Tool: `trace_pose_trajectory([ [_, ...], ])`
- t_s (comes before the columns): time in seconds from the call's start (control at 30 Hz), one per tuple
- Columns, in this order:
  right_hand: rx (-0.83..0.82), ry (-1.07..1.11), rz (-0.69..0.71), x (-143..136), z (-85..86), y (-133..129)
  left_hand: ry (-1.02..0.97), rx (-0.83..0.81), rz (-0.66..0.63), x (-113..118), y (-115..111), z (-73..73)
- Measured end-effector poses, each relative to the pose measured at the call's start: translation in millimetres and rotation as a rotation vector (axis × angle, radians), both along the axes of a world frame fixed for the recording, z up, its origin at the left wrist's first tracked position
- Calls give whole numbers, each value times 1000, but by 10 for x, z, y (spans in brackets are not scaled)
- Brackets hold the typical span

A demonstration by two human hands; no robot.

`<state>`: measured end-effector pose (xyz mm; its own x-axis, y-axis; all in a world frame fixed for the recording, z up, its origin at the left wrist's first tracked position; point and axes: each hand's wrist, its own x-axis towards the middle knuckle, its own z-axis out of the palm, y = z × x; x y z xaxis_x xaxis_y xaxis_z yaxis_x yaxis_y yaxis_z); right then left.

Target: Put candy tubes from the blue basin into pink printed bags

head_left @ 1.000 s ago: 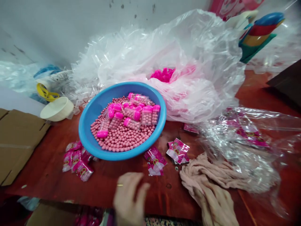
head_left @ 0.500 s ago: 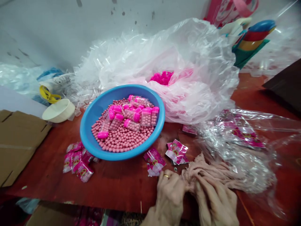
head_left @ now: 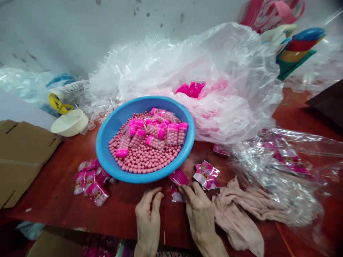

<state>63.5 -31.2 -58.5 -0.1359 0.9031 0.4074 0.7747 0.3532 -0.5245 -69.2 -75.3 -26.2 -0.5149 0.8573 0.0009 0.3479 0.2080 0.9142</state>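
My left hand (head_left: pixel 148 217) is over the red table in front of the blue basin (head_left: pixel 100 142), thumb and fingers extended and apart, with nothing seen in it. To its right, the outstretched fingertips of my right hand (head_left: pixel 199 217) touch a pink printed packet (head_left: pixel 179 177) lying by the basin's rim. A few similar packets (head_left: pixel 207 175) lie just beyond that hand. A crumpled beige cloth (head_left: pixel 241 214) rests to its right. Inside the basin are loose pink beads (head_left: pixel 142 162) and several clear bottles with bright pink caps (head_left: pixel 157 142), filled with beads.
More pink packets (head_left: pixel 91 182) are piled left of the basin. A big clear plastic bag (head_left: pixel 219 64) with pink pieces stands behind it. Plastic wrap (head_left: pixel 284 185) covers the right side. A cream bowl (head_left: pixel 70 123) and a cardboard box (head_left: pixel 24 160) are at left.
Both hands have let go of the beige cloth, which now lies spread on the right. They have moved left, the right one onto the packet near the basin.
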Motion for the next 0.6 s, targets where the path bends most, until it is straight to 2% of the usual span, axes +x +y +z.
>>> trace_pose_trajectory([
  [0.23, 87, 118, 95, 55, 82, -53, -279, -46, 10, 166, 162, 105],
  [0.37, 138, 194, 128, 66, 172, -115, -515, -68, -33, 253, 293, 172],
  [0.47, 88, 264, 66, 103, 244, -116, -696, -65, -51, 288, 333, 211],
  [0.6, -46, 387, 43, 165, 295, -78, -803, -48, -55, 318, 312, 234],
])
